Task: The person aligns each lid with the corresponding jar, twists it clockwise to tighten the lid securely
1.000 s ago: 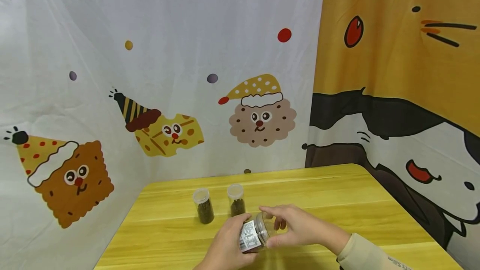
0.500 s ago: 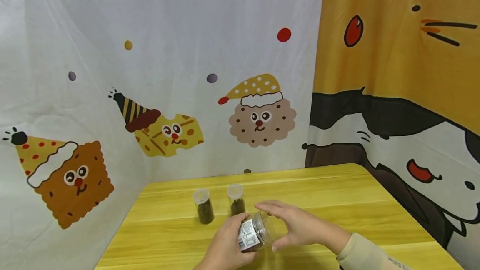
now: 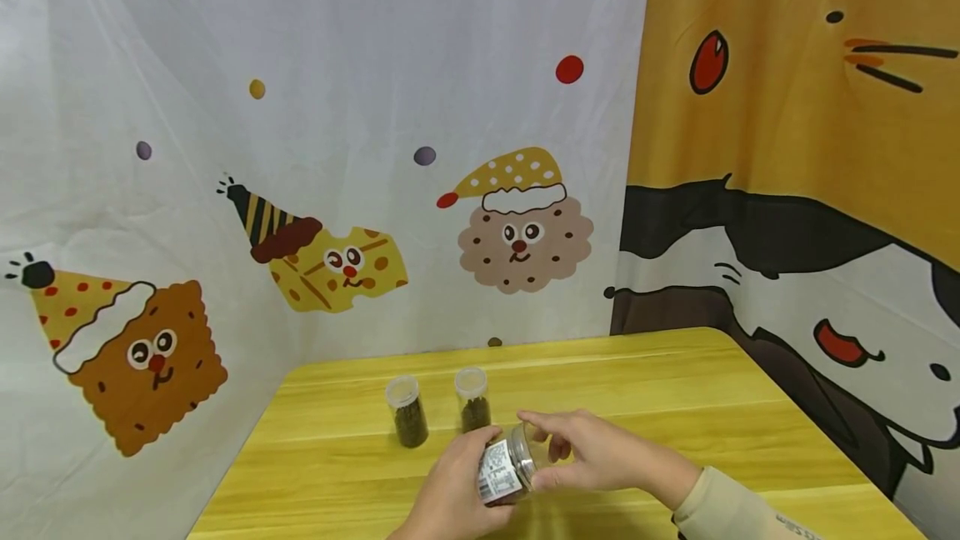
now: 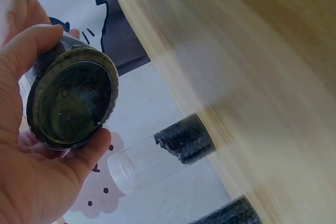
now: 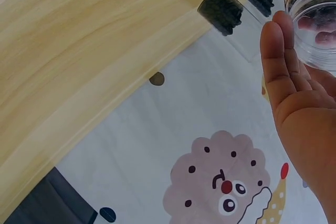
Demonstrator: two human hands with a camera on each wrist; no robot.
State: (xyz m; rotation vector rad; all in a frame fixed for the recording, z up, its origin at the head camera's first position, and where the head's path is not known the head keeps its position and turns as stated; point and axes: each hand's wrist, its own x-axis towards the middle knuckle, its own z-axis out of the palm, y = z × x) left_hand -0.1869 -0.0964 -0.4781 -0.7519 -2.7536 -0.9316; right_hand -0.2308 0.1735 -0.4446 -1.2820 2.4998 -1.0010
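Observation:
My left hand grips a clear jar with a white printed label, tilted so its top points right. In the left wrist view the thumb and fingers wrap the jar beside its round base; dark contents show through. My right hand holds the jar's clear lid between thumb and fingers, the index finger along the upper rim. In the right wrist view the straightened fingers lie against the lid's side, and the thumb is hidden.
Two clear jars, a left one and a right one, stand upright behind the hands, each partly filled with dark bits. They rest on a yellow wood-grain table. A printed cartoon curtain hangs behind the table.
My right hand came off the lid half a second ago, its fingers spread, and has closed around the lid again. The left hand and the jar barely moved.

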